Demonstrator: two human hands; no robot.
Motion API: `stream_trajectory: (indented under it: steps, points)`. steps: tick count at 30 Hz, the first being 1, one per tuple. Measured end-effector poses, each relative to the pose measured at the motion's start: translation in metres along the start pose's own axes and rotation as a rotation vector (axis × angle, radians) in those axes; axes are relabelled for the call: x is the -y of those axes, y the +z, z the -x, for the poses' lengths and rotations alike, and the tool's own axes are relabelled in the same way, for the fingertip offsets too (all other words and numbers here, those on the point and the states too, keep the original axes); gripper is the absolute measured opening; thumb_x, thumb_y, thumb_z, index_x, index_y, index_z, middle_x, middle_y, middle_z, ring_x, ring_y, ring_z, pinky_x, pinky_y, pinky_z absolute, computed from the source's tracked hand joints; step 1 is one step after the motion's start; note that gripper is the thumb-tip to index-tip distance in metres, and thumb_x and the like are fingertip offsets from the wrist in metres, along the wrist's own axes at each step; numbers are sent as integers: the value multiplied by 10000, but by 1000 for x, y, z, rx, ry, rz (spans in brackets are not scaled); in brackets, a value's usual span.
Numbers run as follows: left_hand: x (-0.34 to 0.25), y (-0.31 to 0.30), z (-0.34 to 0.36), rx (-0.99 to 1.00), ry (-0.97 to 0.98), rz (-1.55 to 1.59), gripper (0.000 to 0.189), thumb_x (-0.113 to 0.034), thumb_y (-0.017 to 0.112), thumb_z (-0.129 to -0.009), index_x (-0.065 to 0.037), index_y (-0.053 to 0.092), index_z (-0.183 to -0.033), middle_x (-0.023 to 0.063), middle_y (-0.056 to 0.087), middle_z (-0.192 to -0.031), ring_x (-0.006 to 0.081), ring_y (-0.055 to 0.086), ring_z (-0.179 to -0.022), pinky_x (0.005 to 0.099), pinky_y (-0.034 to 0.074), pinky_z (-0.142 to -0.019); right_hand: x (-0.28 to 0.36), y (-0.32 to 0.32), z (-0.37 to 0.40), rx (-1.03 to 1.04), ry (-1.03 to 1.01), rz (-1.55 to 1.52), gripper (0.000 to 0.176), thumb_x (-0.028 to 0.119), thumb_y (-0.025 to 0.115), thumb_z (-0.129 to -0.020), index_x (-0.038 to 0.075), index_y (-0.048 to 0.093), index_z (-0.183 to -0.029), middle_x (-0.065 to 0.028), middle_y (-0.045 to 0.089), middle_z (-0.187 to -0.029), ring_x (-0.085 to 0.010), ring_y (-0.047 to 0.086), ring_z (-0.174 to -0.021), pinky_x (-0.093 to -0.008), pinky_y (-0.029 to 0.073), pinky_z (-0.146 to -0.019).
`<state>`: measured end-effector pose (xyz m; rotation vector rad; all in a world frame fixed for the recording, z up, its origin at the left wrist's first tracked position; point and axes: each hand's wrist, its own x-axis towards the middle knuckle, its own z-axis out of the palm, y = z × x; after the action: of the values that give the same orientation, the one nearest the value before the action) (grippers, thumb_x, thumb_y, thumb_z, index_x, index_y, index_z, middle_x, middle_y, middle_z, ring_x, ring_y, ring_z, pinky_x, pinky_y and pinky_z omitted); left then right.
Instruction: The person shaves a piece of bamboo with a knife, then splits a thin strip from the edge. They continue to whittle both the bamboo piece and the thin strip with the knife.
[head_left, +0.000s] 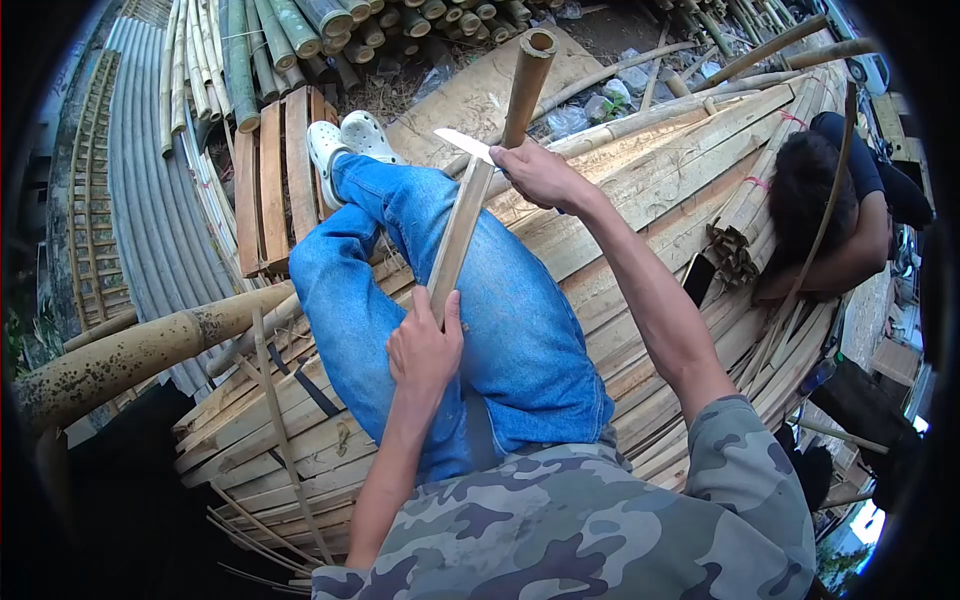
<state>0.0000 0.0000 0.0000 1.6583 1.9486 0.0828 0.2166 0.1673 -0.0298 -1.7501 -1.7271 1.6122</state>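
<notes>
My left hand (424, 345) is closed around the lower end of a flat bamboo strip (460, 232), which slants up across my jeans (505, 310). In my right hand (543, 177) is a knife (463, 145), gripped by its handle, most of which the fingers hide. Its pale blade points left and lies across the strip's far end; whether the edge is cutting in cannot be made out. Just beyond the right hand a bamboo pole (528, 85) rises at a slant, its hollow end uppermost.
Wooden planks (650, 190) lie under and beside my legs. A thick bamboo pole (150, 350) sticks out at left, near a wooden crate (282, 180). Cut bamboo (370, 30) is stacked ahead. At right another person (830, 200) bends over near bundled strips (735, 250) and a phone (698, 279).
</notes>
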Motion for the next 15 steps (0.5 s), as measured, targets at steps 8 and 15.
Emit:
stream_trajectory:
  steps: [8, 15]
  points:
    - [-4, 5, 3, -108, 40, -40, 426, -464, 486, -984, -41, 510, -1022, 252, 668, -794, 453, 660, -705, 539, 514, -627, -14, 42, 17, -292, 16, -326, 521, 422, 390, -1047, 53, 474, -688, 37, 386, -527, -84, 364, -452, -305, 323, -433]
    - [6, -7, 9, -112, 106, 1, 410, -448, 512, -981, -38, 534, -978, 252, 663, -782, 459, 650, -683, 534, 495, -590, -15, 37, 24, -299, -21, -386, 567, 401, 418, -1036, -43, 534, -702, -103, 480, -534, -182, 477, -535, -389, 415, -569]
